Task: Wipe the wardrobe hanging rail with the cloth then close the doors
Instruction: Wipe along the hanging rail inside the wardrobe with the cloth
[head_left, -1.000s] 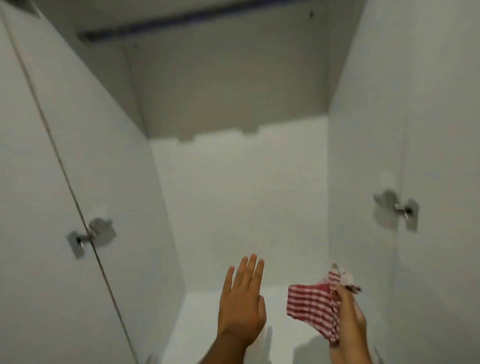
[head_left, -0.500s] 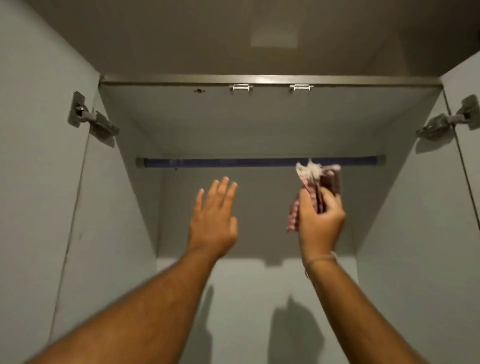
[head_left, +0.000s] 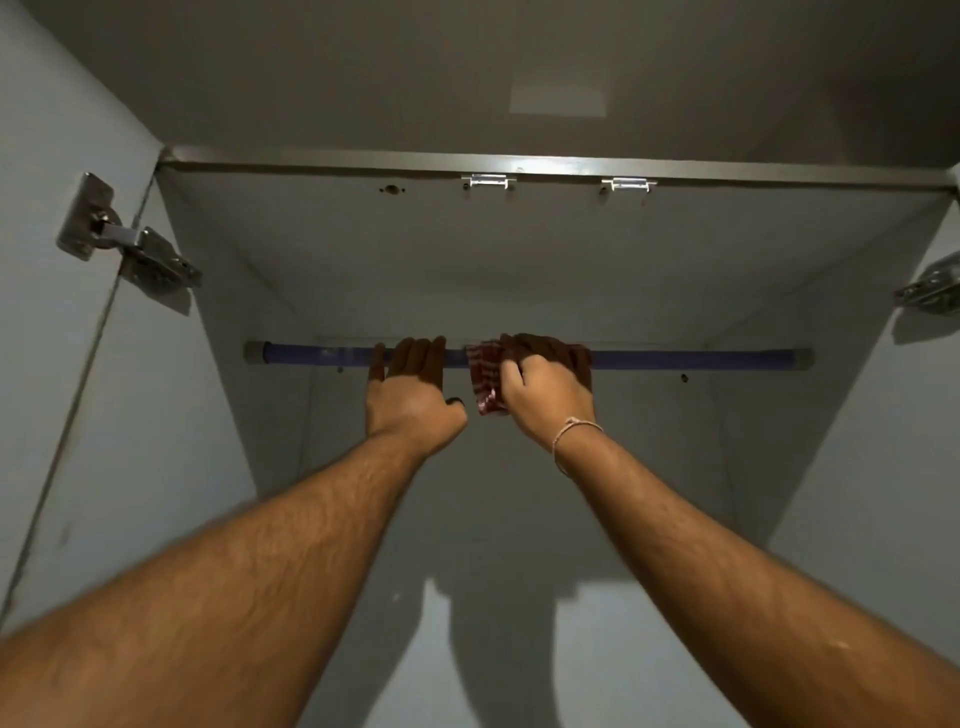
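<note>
A blue hanging rail (head_left: 691, 359) runs across the top of the open white wardrobe. My right hand (head_left: 545, 391) presses a red-and-white checked cloth (head_left: 484, 382) onto the rail near its middle, with the fingers wrapped over rail and cloth. Just left of the cloth my left hand (head_left: 410, 395) rests on the rail, fingers laid over it and thumb out to the right. The rail's middle stretch is hidden behind both hands. Both wardrobe doors stand open at the frame's sides, the left door (head_left: 47, 364) and the right door (head_left: 924, 441).
A metal hinge (head_left: 124, 244) joins the left door to the cabinet side, and another hinge (head_left: 932, 286) sits at the right edge. Two small metal catches (head_left: 488, 182) are fixed under the wardrobe's top panel. The white back wall (head_left: 519, 519) carries the shadows of my arms.
The view tilted up from the wardrobe floor to the rail. Both hands rose; the right hand brought the cloth onto the rail and the left hand landed on the rail beside it.
</note>
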